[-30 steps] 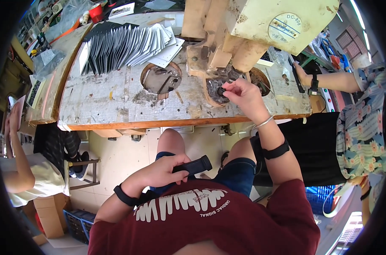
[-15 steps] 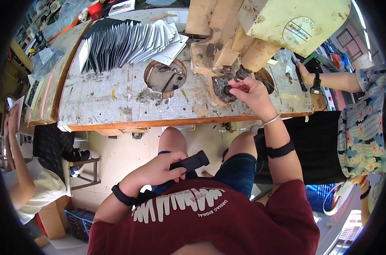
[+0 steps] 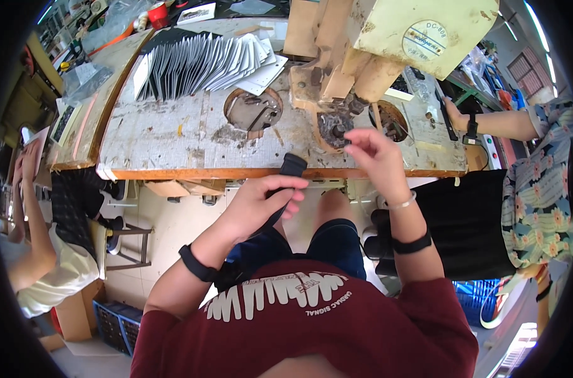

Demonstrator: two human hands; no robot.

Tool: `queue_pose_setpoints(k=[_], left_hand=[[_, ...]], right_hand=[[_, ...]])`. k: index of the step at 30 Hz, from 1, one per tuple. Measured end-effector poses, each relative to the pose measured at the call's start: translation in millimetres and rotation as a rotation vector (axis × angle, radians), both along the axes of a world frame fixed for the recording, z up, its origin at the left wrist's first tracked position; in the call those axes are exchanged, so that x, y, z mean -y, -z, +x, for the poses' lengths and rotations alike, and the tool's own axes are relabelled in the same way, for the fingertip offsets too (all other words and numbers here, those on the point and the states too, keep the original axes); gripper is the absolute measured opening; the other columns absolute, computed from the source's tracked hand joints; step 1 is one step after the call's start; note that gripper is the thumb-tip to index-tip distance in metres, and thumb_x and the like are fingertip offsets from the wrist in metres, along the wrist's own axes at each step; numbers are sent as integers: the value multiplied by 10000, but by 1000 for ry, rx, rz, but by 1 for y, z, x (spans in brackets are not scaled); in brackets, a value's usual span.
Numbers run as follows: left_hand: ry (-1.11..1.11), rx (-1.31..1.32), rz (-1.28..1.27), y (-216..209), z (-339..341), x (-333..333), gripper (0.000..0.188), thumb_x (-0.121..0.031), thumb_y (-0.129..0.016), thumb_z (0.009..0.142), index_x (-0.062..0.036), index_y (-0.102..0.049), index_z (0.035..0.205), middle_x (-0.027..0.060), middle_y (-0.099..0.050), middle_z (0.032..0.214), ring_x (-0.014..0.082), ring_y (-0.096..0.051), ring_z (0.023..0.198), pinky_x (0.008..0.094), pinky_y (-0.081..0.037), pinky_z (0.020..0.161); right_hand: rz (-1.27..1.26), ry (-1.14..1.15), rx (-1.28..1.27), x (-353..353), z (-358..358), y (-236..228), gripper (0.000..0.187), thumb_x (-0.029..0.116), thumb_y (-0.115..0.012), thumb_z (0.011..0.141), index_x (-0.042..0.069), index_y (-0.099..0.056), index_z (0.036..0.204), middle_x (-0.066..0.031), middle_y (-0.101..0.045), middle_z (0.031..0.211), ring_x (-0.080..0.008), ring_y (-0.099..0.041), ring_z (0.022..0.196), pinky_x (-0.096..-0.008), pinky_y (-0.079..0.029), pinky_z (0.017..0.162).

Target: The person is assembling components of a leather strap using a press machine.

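Note:
My left hand (image 3: 261,205) is closed around a black strap-like piece (image 3: 293,165). Its broad, folded-looking end points up past my fingers, just short of the table's front edge. A pinch closes the thumb and forefinger of my right hand (image 3: 378,157); whatever lies between them is too small or hidden to tell. That hand is beside the dark round base (image 3: 335,130) of a cream-coloured press machine (image 3: 419,38). The press head hangs over the base.
A fanned row of white and black cards (image 3: 204,66) stands at the back left of the worn table (image 3: 173,148). Round holes (image 3: 252,113) are cut in the tabletop on either side of the press. People sit or stand at both sides.
My left hand has lifted the black strap-like piece from my lap towards the table edge, tilting it upward. My right hand has drawn back slightly from the press base.

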State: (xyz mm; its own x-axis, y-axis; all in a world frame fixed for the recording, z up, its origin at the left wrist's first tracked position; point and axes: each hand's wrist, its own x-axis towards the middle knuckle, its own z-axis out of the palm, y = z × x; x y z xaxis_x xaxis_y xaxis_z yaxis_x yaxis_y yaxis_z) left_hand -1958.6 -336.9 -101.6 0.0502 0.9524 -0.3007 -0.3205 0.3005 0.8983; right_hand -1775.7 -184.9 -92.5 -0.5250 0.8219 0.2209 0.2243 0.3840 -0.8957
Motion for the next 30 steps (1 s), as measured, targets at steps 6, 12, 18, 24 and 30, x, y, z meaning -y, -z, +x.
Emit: queue_pose_setpoints(k=[6,12,18,24,30], left_hand=[[-71,51,90,1,36,-13,214,-125,-546,849,16,-588,1005,64,-611,839,108,-578,729,228,-480,673],[-122,33,91,5,56,-9,175,-99,-572,828,24,-595,950,73,-614,835,107,-585,719,219,-481,639],[-118,-39,50,-1,75,-4,154,-94,-588,809,24,-596,908,68,-611,813,102,-584,715,214,-475,626],[-111,-59,11,2,85,-1,130,-95,-587,802,14,-573,872,64,-598,794,99,-571,689,214,-463,606],[-190,-33,39,-2,94,0,161,-129,-580,818,16,-570,888,66,-597,788,106,-570,682,219,-465,611]], right_hand=[[205,-112,12,62,11,0,245,-28,-639,711,60,-606,937,-19,-533,767,-83,-528,632,-206,-448,576],[-125,-230,-138,70,31,10,244,-66,-597,742,36,-600,964,3,-498,839,-58,-483,738,-176,-408,648],[-157,-240,-241,75,49,18,233,-41,-601,746,59,-614,956,-6,-514,824,-58,-503,712,-179,-403,607],[-19,-246,-209,82,55,16,236,-51,-592,743,48,-614,956,-12,-515,826,-74,-510,709,-190,-421,619],[-146,-115,-275,89,57,24,252,-67,-568,746,56,-610,961,-13,-516,828,-74,-528,723,-198,-432,626]])
